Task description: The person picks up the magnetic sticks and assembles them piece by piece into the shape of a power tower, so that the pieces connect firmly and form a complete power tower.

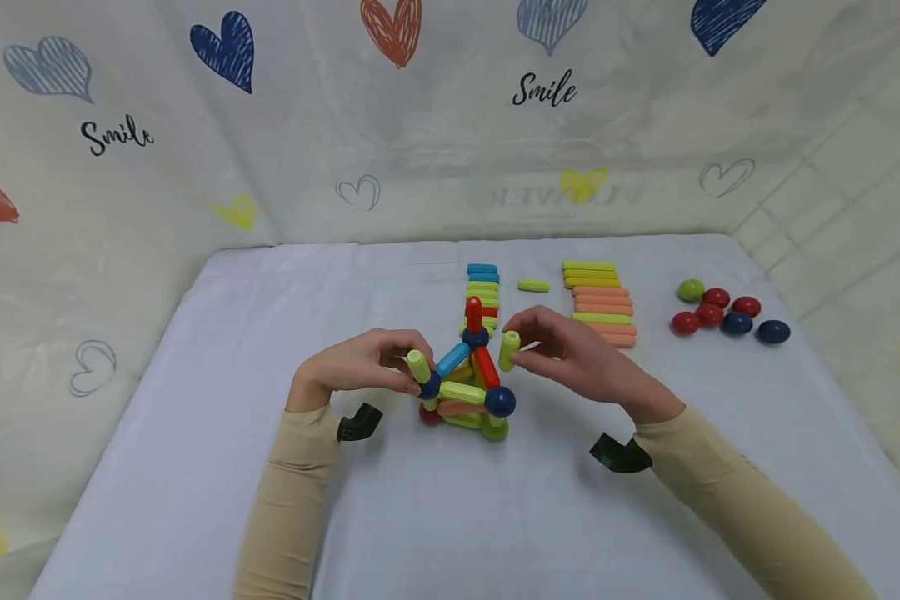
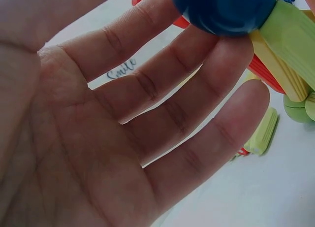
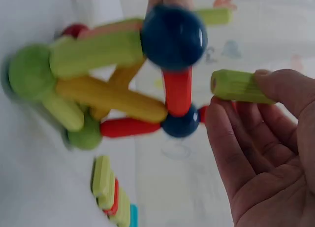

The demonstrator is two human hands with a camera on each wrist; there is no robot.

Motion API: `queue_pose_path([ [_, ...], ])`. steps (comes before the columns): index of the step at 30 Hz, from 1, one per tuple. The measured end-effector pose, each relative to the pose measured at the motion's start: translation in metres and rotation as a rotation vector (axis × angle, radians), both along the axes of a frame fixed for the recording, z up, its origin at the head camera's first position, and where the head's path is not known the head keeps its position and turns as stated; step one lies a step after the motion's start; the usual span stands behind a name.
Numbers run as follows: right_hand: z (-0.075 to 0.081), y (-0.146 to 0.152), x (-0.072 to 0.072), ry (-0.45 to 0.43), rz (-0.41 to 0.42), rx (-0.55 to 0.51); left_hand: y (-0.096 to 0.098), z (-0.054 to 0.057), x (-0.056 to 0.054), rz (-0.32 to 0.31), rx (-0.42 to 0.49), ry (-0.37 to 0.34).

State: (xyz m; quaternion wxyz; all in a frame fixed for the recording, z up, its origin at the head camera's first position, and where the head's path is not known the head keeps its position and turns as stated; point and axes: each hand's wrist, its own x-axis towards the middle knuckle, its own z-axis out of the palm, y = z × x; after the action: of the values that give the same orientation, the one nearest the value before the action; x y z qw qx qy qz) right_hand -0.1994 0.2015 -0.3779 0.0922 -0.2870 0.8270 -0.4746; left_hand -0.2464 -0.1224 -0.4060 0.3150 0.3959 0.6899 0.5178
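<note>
In the head view, my right hand (image 1: 566, 354) pinches a short light green stick (image 1: 508, 351) upright between thumb and fingers. The stick is apart from the structure in the right wrist view, its free end near a dark blue ball (image 3: 174, 37). My left hand (image 1: 371, 362) holds another dark blue ball (image 1: 430, 385) at the structure's left corner; in the left wrist view its fingers (image 2: 182, 79) lie against that ball. From it rises a light green stick (image 1: 418, 365). Blue, red and light green sticks join three dark blue balls in a triangle, above green and red balls below.
Behind the structure lies a column of blue, green and red sticks (image 1: 483, 278), with a single green stick (image 1: 532, 285) beside it. Farther right are yellow and orange sticks (image 1: 602, 301), then several red, blue and green balls (image 1: 709, 314). A white cloth covers the table (image 1: 210, 467).
</note>
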Motion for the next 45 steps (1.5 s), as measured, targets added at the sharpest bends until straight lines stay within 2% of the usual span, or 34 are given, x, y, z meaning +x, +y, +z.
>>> queue_pose_path([
  [3, 0.003, -0.004, 0.016, 0.086, 0.072, -0.033, 0.000, 0.000, 0.000, 0.002, 0.004, -0.001],
  [7, 0.002, -0.008, 0.024, 0.171, 0.130, -0.018, 0.001, -0.001, 0.000, 0.001, 0.008, 0.004],
  [19, -0.001, -0.007, 0.025, 0.165, 0.131, -0.012, 0.000, -0.001, 0.001, -0.001, 0.002, 0.002],
  [21, -0.003, -0.006, 0.025, 0.141, 0.126, 0.001, 0.000, -0.001, 0.001, 0.000, 0.002, 0.004],
  [26, -0.012, -0.009, 0.029, 0.061, 0.052, 0.140, 0.001, 0.001, 0.003, 0.007, 0.002, 0.009],
  [30, -0.020, -0.014, 0.033, 0.069, -0.021, 0.233, 0.002, 0.003, 0.003, 0.009, -0.005, 0.035],
  [34, -0.023, -0.010, 0.030, 0.144, -0.084, 0.208, 0.004, 0.004, 0.004, -0.014, -0.006, 0.057],
  [38, -0.026, -0.001, 0.022, 0.200, -0.133, 0.133, 0.008, 0.007, 0.008, -0.096, -0.001, 0.029],
  [41, -0.030, 0.007, 0.015, 0.225, -0.175, 0.127, 0.010, 0.010, 0.010, -0.150, 0.005, 0.037],
  [43, -0.033, 0.013, 0.011, 0.225, -0.202, 0.155, 0.011, 0.012, 0.010, -0.115, 0.006, 0.064],
  [45, -0.036, 0.021, 0.008, 0.206, -0.227, 0.204, 0.010, 0.012, 0.008, 0.006, -0.006, 0.099],
])
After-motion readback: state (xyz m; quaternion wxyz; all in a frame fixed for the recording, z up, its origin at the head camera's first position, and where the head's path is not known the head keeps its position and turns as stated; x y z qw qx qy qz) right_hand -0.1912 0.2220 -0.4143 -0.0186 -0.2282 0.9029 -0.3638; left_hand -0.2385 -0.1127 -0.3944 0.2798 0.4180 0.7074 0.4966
